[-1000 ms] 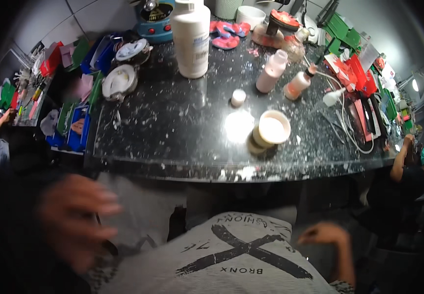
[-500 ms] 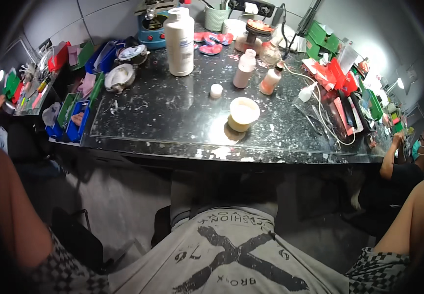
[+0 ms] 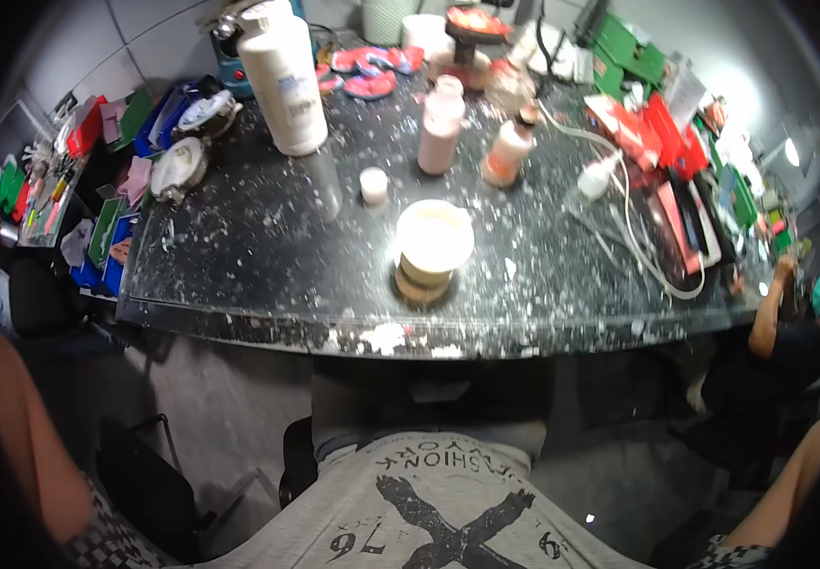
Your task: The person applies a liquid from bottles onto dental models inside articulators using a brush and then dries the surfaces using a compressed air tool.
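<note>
Neither of my hands is in view; only my bare left arm (image 3: 35,446) and right arm (image 3: 794,493) show at the sides, running up into the dark rim. Nearest to me on the black speckled bench (image 3: 267,256) stands a whitish cup (image 3: 435,237) with a bright open top. Behind it are a small white cap (image 3: 373,185), a pinkish bottle (image 3: 441,128) without a lid and a dark-topped bottle (image 3: 509,150) with orange-pink contents. A tall white bottle (image 3: 285,90) rises at the back left.
Two metal dental flasks (image 3: 180,169) and blue and green bins (image 3: 104,232) line the left. Pink-and-blue pieces (image 3: 372,71) lie at the back. A white cord (image 3: 626,209), a squeeze bulb (image 3: 597,177) and red trays (image 3: 666,137) occupy the right. Another person (image 3: 784,341) sits far right.
My view has shifted, so the bench items appear lower and further left. My arms sit lower at the rim. Nothing on the bench has visibly been moved.
</note>
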Demonstrator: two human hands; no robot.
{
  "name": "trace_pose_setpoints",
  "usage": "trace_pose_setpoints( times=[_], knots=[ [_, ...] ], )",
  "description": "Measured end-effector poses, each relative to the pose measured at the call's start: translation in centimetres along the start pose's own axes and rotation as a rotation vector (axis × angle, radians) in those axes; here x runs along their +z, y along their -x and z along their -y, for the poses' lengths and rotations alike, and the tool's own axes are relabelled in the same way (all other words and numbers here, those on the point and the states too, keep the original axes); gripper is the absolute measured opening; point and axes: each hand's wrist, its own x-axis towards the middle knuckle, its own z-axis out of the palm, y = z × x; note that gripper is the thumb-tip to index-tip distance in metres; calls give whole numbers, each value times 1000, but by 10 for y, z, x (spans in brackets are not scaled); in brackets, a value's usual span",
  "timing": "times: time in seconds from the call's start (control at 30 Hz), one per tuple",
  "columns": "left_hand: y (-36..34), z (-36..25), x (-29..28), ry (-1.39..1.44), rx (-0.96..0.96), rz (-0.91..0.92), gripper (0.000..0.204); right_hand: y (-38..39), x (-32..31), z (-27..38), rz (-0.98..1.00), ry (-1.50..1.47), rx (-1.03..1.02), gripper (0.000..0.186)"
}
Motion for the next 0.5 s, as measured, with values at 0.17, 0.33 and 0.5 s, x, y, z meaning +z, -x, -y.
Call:
trace_pose_setpoints(
  times=[0.17, 0.33, 0.5],
  knots=[
    [6, -2, -14, 13, 120, -165, 39, -29, -68, 58, -72, 96, -187, 46],
    [11, -3, -50, 85, 300, -672, 39, -130, -105, 148, -237, 190, -459, 50],
    [-66, 42, -9, 388, 315, -1329, 40, -323, -71, 176, 199, 429, -278, 54]
  ],
)
